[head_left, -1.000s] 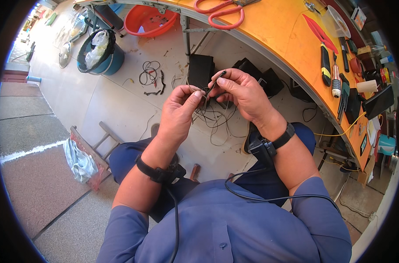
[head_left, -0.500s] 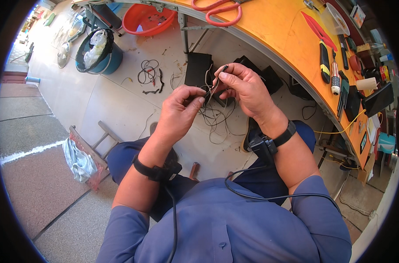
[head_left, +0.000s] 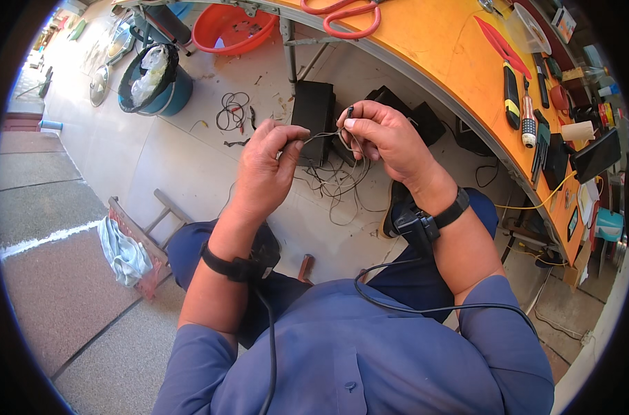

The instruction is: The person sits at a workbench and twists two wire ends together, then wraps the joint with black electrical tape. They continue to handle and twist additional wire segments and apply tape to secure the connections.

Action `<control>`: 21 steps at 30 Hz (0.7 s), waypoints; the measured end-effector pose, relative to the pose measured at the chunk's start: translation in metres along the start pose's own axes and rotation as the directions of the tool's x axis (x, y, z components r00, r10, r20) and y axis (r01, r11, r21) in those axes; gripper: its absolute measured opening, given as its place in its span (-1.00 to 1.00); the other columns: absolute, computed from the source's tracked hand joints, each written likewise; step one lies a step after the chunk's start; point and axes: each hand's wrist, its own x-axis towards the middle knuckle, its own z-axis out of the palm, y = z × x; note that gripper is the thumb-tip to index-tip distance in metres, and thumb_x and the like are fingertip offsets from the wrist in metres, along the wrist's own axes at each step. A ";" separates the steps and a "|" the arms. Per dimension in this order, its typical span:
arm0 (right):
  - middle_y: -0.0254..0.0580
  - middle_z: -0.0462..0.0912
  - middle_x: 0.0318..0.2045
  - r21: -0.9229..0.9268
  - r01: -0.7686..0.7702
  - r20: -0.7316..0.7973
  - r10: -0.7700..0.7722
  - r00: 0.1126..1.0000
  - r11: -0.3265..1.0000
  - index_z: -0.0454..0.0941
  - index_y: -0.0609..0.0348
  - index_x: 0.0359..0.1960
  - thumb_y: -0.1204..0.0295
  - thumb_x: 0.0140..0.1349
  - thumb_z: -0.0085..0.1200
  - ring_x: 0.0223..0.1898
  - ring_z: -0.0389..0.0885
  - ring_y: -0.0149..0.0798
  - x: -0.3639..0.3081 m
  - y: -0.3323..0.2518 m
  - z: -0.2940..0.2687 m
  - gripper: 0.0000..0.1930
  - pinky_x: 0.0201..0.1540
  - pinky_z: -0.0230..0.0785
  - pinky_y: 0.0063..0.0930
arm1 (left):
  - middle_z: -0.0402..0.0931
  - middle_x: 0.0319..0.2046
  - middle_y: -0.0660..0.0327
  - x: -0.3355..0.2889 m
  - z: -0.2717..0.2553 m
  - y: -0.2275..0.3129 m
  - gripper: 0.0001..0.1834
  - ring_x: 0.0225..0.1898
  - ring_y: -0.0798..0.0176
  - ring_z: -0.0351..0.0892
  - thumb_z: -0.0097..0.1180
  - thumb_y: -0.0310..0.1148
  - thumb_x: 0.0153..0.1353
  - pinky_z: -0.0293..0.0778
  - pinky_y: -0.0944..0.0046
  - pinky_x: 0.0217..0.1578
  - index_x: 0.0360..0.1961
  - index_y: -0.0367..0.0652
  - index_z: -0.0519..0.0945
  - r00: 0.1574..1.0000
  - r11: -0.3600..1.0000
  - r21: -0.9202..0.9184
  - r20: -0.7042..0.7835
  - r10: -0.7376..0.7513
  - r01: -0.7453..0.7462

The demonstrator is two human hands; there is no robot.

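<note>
Between my hands runs a thin grey cable [head_left: 323, 135]. My left hand [head_left: 267, 162] pinches one stretch of it between thumb and fingertips. My right hand [head_left: 386, 135] grips the cable farther right, and a small dark end [head_left: 350, 111] pokes up above its thumb. Loose loops of cable [head_left: 343, 190] hang below the right hand, over or onto a tangle near the floor; which strands belong together I cannot tell. Behind the hands a black box [head_left: 312, 104] stands on the floor.
An orange workbench [head_left: 439, 62] curves across the upper right, bearing red-handled scissors [head_left: 341, 33], a utility knife [head_left: 511, 97] and a screwdriver [head_left: 528, 124]. At upper left are a red basin [head_left: 224, 50] and a lined bucket [head_left: 177, 93]. A coiled cable [head_left: 231, 114] lies on the floor.
My left hand has moved left, away from the right hand, so a stretch of cable now spans the wider gap. The right hand has barely moved.
</note>
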 end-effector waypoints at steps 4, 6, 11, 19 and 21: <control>-0.44 0.62 -0.42 -0.061 -0.012 0.015 0.012 1.000 0.998 0.65 0.17 -0.11 0.39 0.42 0.07 -0.48 0.49 -0.62 -0.002 -0.001 0.003 -0.83 -0.48 0.27 -0.77 | 0.49 -0.30 0.15 0.005 -0.006 0.000 -0.86 -0.33 0.15 0.50 0.17 -0.59 0.29 0.44 0.25 -0.30 -0.16 -0.19 0.67 0.997 0.994 0.092 -0.035 0.064 -0.061; -0.46 0.61 -0.43 -0.099 -0.025 0.030 0.028 0.999 0.995 0.67 0.19 -0.10 0.40 0.41 0.08 -0.47 0.48 -0.62 -0.003 -0.002 0.003 -0.82 -0.44 0.29 -0.75 | 0.50 -0.29 0.13 0.005 -0.008 0.001 -0.86 -0.32 0.14 0.50 0.17 -0.60 0.29 0.45 0.24 -0.30 -0.17 -0.20 0.66 0.997 0.993 0.104 -0.056 0.055 -0.049; -0.44 0.63 -0.40 -0.125 -0.051 0.078 0.061 0.995 0.991 0.68 0.23 -0.12 0.42 0.38 0.12 -0.45 0.48 -0.61 -0.004 -0.001 0.002 -0.82 -0.39 0.34 -0.69 | 0.50 -0.29 0.12 0.007 -0.011 0.002 -0.88 -0.30 0.11 0.51 0.17 -0.61 0.28 0.46 0.22 -0.28 -0.20 -0.20 0.65 0.989 0.989 0.127 -0.114 0.090 -0.075; -0.37 0.71 -0.29 -0.124 -0.103 0.112 0.117 0.987 0.987 0.67 0.19 -0.16 0.41 0.38 0.13 -0.43 0.47 -0.63 -0.004 -0.002 0.004 -0.86 -0.37 0.36 -0.70 | 0.50 -0.29 0.12 0.009 -0.014 0.002 -0.88 -0.29 0.08 0.52 0.16 -0.61 0.28 0.47 0.20 -0.27 -0.21 -0.18 0.65 0.977 0.973 0.190 -0.143 0.158 -0.129; -0.36 0.72 -0.28 -0.117 -0.106 0.121 0.120 0.985 0.987 0.67 0.19 -0.17 0.41 0.38 0.13 -0.43 0.47 -0.63 -0.004 -0.003 0.004 -0.86 -0.38 0.35 -0.70 | 0.50 -0.29 0.12 0.009 -0.014 0.003 -0.88 -0.29 0.07 0.52 0.17 -0.61 0.28 0.47 0.20 -0.27 -0.21 -0.18 0.65 0.976 0.975 0.182 -0.150 0.155 -0.127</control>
